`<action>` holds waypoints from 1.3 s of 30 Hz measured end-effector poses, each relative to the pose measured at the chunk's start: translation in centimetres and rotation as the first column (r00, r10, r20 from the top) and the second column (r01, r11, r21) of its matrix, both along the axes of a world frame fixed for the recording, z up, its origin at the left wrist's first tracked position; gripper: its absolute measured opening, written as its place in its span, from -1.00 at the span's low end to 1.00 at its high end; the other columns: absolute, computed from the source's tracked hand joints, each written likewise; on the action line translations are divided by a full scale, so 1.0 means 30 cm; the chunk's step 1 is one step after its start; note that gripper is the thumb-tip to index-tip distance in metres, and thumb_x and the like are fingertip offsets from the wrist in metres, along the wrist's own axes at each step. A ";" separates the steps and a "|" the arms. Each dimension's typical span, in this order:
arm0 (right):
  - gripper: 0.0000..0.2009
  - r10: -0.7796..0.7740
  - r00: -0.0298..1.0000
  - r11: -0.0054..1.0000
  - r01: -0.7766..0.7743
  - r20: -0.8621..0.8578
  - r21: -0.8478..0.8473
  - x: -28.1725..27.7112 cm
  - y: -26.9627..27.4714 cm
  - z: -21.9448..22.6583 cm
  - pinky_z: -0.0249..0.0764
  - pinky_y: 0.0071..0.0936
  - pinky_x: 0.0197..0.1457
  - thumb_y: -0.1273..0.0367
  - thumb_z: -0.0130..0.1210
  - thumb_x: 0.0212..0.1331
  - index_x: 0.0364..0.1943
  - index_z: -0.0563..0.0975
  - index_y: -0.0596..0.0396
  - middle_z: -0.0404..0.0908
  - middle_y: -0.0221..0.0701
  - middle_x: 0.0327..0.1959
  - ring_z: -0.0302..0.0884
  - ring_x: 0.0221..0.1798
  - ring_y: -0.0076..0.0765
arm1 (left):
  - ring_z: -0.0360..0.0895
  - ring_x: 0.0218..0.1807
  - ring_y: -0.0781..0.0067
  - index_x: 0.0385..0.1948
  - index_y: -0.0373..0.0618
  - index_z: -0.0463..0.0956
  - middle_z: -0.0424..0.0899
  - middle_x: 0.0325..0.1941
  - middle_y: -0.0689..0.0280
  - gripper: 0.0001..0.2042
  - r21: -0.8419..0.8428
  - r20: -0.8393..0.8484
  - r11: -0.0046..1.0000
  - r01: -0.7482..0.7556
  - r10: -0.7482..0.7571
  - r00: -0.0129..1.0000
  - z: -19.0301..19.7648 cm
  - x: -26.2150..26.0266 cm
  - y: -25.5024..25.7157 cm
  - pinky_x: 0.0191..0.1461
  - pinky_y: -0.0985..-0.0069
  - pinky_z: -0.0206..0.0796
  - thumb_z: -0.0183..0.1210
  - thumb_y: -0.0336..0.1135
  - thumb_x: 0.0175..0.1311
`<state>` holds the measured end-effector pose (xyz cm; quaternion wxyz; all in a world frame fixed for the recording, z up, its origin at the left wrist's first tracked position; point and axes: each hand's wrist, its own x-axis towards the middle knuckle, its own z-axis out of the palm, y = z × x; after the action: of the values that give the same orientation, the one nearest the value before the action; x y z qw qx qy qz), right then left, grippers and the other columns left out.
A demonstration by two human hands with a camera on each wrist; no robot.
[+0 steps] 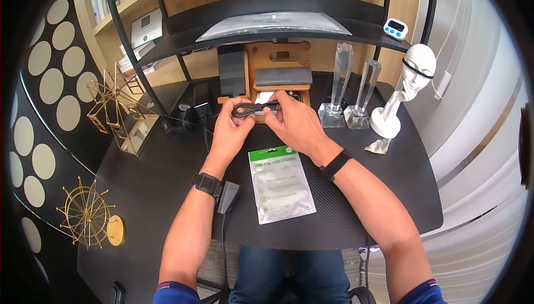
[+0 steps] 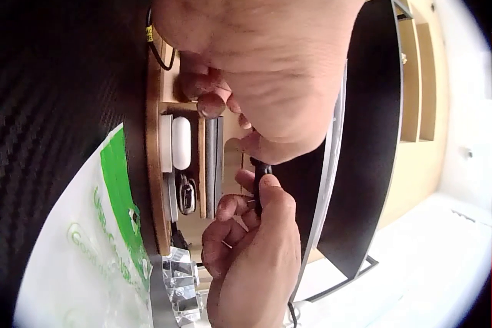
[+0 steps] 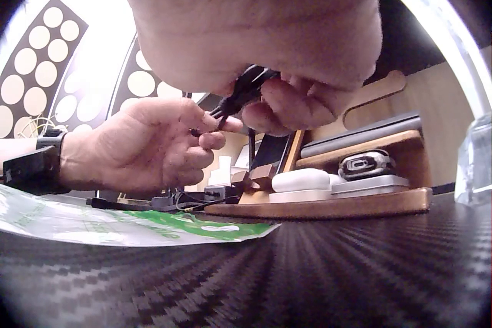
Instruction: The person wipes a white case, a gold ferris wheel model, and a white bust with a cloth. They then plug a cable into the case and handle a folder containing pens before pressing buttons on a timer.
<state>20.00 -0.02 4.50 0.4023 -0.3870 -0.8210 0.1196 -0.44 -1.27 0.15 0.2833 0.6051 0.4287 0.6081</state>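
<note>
A coiled black cable [image 1: 243, 110], bundled at its middle, is held up between both hands above the desk. My left hand [image 1: 232, 134] pinches the looped end with thumb and fingers. From the other side, my right hand [image 1: 303, 125] grips the bundle near its tied middle. In the right wrist view the dark strands [image 3: 244, 91] run between the two hands, partly hidden by the right fingers. Below the hands lies a white and green plastic pouch [image 1: 282, 190] printed "USB-C to USB-C Cable", flat on the desk.
Behind the hands stands a wooden desk organizer [image 1: 306, 76] holding a white rounded case [image 3: 300, 180] and a watch [image 3: 367, 164]. Crystal trophies [image 1: 340, 90] and a white head sculpture [image 1: 418, 67] are at right. Gold ornaments [image 1: 88, 215] stand at left, under a black shelf [image 1: 167, 48].
</note>
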 end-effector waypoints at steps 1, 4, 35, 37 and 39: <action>-0.66 -0.009 1.000 1.000 0.009 -0.014 0.010 0.001 0.004 -0.006 0.61 0.07 -0.06 0.19 0.16 0.40 0.00 0.54 0.21 0.76 -0.05 -0.31 0.74 -0.19 0.25 | 0.56 -0.19 0.75 0.14 -0.23 0.52 0.66 -0.04 0.40 -0.66 0.000 -0.001 1.000 0.002 -0.002 1.000 0.006 0.007 -0.006 -0.06 0.68 0.47 0.30 -0.54 0.37; -0.64 -0.019 0.999 1.000 0.019 -0.039 0.007 -0.002 0.013 -0.020 0.61 0.09 -0.01 0.20 0.16 0.39 0.03 0.52 0.22 0.74 0.01 -0.11 0.72 -0.11 0.29 | 0.51 -0.18 0.83 0.19 -0.22 0.49 0.60 -0.04 0.43 -0.66 -0.044 0.092 0.996 0.079 -0.075 0.993 0.016 0.010 -0.024 -0.09 0.75 0.42 0.29 -0.56 0.43; -0.74 0.002 0.999 0.985 -0.009 0.039 0.174 0.008 0.026 -0.035 0.59 0.07 -0.08 0.29 0.17 0.47 0.08 0.46 0.09 0.74 -0.14 -0.03 0.72 -0.07 0.20 | 0.26 -0.38 0.75 0.05 -0.18 0.57 0.42 -0.39 0.56 -0.77 -0.115 -0.239 0.987 -0.111 0.081 0.968 -0.014 -0.024 0.005 -0.32 0.64 0.12 0.12 -0.21 0.67; -0.74 -0.003 0.999 0.982 -0.006 0.046 0.188 0.008 0.033 -0.043 0.59 0.07 -0.10 0.30 0.18 0.47 0.08 0.47 0.08 0.74 -0.15 -0.04 0.72 -0.09 0.19 | 0.22 -0.42 0.78 0.04 -0.14 0.57 0.35 -0.45 0.60 -0.81 -0.152 -0.242 0.982 -0.111 0.072 0.968 -0.020 -0.024 -0.001 -0.37 0.64 0.05 0.10 -0.24 0.68; -0.75 -0.012 0.998 0.978 0.001 0.054 0.207 0.012 0.034 -0.047 0.58 0.06 -0.11 0.31 0.18 0.46 0.09 0.47 0.08 0.75 -0.16 -0.06 0.73 -0.10 0.19 | 0.22 -0.43 0.78 0.04 -0.14 0.57 0.35 -0.45 0.61 -0.81 -0.160 -0.243 0.982 -0.103 0.062 0.968 -0.026 -0.026 0.000 -0.38 0.64 0.04 0.10 -0.24 0.68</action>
<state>20.36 1.01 3.09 0.4182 -0.3488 -0.8385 0.0216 -1.21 -1.26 -0.62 0.2554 0.6283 0.5351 0.5037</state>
